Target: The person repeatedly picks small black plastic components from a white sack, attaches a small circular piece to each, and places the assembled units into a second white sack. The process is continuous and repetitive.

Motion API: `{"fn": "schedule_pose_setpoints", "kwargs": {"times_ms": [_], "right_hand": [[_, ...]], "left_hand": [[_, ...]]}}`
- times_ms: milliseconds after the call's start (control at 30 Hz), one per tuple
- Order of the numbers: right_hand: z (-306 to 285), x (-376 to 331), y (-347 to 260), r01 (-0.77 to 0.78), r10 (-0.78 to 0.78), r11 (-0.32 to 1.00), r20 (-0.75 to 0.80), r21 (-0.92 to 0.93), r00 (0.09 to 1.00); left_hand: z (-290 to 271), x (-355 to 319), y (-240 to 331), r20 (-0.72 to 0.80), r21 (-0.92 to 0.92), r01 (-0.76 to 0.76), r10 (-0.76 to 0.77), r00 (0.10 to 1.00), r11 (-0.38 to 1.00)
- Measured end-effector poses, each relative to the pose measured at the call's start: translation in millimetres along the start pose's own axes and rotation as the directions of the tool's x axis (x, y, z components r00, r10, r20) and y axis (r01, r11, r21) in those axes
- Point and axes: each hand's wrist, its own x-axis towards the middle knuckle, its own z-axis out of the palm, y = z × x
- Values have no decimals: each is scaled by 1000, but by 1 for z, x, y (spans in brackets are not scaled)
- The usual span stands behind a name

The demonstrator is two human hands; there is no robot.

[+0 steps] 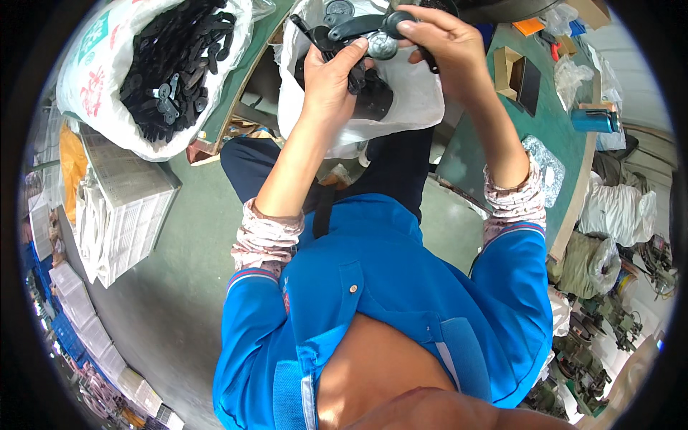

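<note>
Hands are raised together over a white bag (pixel 401 93) resting in the person's lap. Left hand (pixel 331 75) is curled around a black plastic part (pixel 362 89), thumb laid across its top. Right hand (pixel 441 39) pinches a black lever-shaped piece (pixel 358 27) between thumb and fingers, near a round grey metal disc (pixel 382 46) sitting between both hands. Whether the two black pieces are joined cannot be told. More black parts lie inside the white bag beneath the hands. A second large sack (pixel 107 72) at upper left is full of similar black parts. Green table (pixel 566 136) to the right carries a small open box (pixel 517 75) and a blue cylindrical object (pixel 593 120).
</note>
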Motion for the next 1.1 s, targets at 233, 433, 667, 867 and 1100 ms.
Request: {"fn": "schedule_pose_setpoints", "kwargs": {"times_ms": [233,433,667,867,1100], "right_hand": [[-8,18,-20,94,-85,985,-67,147,994],[-19,48,-43,27,-28,1000,-174,-6,984],[-24,64,-60,-72,67,977,-33,-199,997],[-33,67,-57,-98,106,979,39,-181,994],[-18,34,-21,-168,162,985,122,41,979]], "left_hand": [[-12,-3,10,21,-112,69,-67,998,991],[-12,-1,9,44,-85,127,-124,991,988],[-17,1,11,11,-101,164,-163,987,981],[-14,3,7,27,-77,188,-187,982,979],[-25,1,11,23,-89,226,-225,974,970]]}}
